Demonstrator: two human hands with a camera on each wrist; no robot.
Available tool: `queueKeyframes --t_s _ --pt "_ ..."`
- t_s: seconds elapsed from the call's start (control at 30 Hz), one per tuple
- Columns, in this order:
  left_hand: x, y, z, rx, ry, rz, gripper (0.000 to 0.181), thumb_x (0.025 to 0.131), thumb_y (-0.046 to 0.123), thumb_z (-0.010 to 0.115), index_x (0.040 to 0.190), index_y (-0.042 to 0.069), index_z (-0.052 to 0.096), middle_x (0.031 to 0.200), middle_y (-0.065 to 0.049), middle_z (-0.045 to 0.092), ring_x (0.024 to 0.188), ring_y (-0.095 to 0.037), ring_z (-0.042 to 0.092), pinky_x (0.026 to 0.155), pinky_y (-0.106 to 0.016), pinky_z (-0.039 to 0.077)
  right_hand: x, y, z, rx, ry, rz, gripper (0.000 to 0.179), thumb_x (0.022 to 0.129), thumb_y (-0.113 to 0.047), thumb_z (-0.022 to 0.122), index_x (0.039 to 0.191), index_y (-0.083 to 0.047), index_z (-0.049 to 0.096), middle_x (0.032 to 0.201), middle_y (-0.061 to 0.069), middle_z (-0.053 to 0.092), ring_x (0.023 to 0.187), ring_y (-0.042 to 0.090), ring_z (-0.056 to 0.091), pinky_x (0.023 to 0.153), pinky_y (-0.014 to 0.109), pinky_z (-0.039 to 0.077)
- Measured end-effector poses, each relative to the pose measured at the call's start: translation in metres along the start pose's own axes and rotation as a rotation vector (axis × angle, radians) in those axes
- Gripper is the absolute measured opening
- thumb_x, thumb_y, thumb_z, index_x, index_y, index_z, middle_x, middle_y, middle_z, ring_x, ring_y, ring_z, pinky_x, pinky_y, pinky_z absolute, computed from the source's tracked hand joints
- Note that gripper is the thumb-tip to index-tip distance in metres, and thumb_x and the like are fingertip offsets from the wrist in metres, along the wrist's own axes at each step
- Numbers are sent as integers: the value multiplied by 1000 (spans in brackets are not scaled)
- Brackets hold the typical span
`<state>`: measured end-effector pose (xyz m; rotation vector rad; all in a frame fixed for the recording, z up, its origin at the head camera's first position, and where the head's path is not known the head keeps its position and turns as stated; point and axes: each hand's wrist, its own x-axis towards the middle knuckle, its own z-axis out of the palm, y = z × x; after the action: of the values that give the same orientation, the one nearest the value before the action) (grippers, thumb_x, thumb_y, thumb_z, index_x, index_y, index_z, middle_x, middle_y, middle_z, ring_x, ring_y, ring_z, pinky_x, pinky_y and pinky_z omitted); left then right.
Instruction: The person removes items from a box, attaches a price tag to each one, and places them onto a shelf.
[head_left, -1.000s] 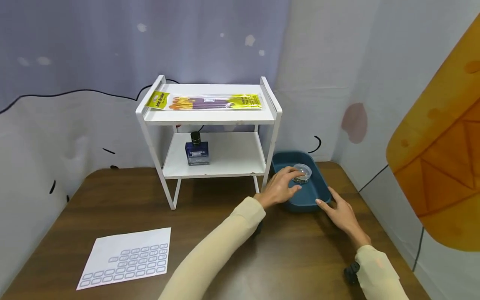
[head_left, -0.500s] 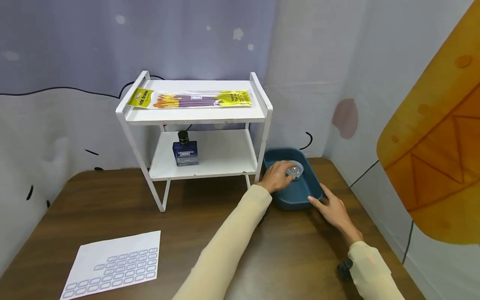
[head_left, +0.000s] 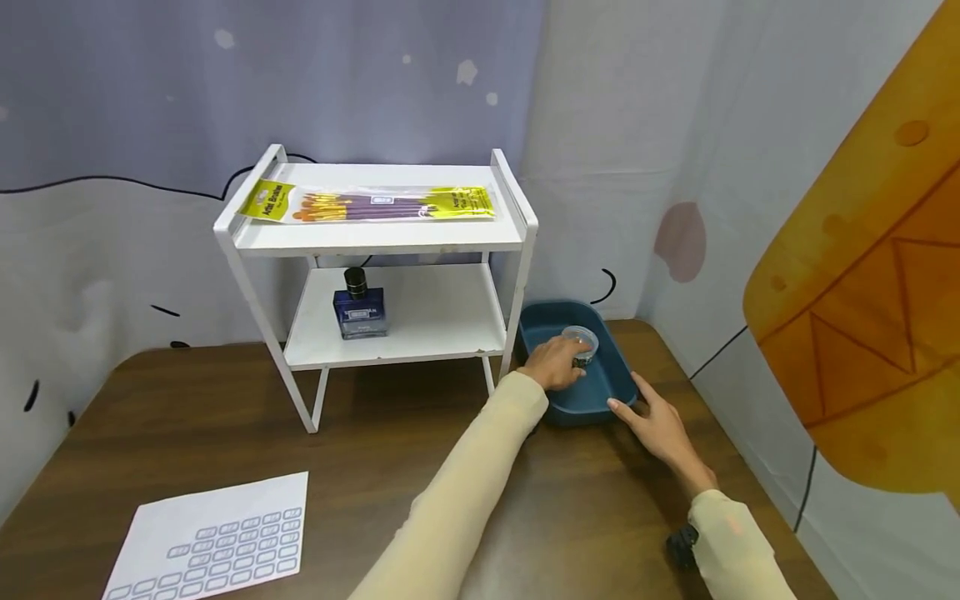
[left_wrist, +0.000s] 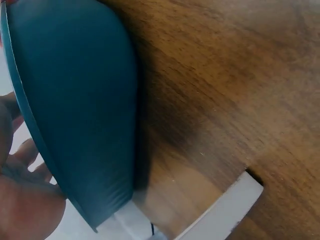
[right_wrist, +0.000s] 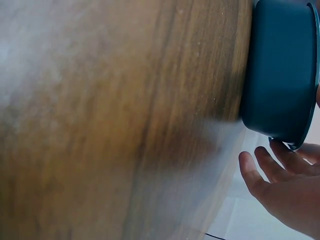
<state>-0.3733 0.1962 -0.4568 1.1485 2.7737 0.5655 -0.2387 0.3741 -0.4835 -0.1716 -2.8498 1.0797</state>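
Gripping the jar (head_left: 587, 335) in the tray (head_left: 597, 387), the left hand (head_left: 553, 364) is seemingly securing it — any lift needing steadiness — while the spread right hand (head_left: 660, 427) is touching the tray.

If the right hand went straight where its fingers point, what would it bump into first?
Probably the blue tray. The right hand is right at its edge and seems to touch it, though depth is hard to judge.

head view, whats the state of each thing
Clear container: in the tray, lid unclear
Blue tray: uncovered, upright
Left hand: gripping the container
Right hand: touching the tray
Dark bottle: capped, upright
Brush packet: lying flat
Paper sheet: lying flat
White rack: standing upright
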Motion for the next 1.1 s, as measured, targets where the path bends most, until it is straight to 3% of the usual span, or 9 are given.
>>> queueKeyframes --t_s 0.2,0.4,0.57,0.83,1.1 --pt "3 1 1 14 -46 -16 50 101 28 60 149 21 49 155 1 47 143 -22 44 117 -41 37 -1 -1 1 8 -13 2 85 98 -49 58 159 -4 19 155 33 32 133 48 47 105 60 44" --pt "5 0 1 52 -53 -81 56 98 29 64 151 26 45 157 1 44 145 -24 40 118 -47 33 0 -1 1 23 -4 8 85 97 -50 59 159 -6 20 156 32 32 134 47 47 106 59 44" --pt "7 2 1 90 -63 -99 60 96 30 67 152 28 44 158 2 43 146 -24 37 119 -48 32 0 0 0 26 -2 16 85 97 -49 59 159 -5 20 156 32 32 134 46 47 106 58 44" --pt "5 3 0 130 -66 -88 62 95 30 68 152 28 43 158 2 43 146 -24 38 119 -47 32 -2 0 -1 25 -1 17 85 97 -49 59 159 -5 21 155 31 33 135 47 46 106 58 44" --pt "3 -2 4 185 -30 -24 64 92 25 71 151 27 45 155 1 47 142 -25 42 116 -46 35 -1 0 -1 53 -7 14 86 97 -49 60 159 -5 19 158 31 30 137 47 43 107 58 43"
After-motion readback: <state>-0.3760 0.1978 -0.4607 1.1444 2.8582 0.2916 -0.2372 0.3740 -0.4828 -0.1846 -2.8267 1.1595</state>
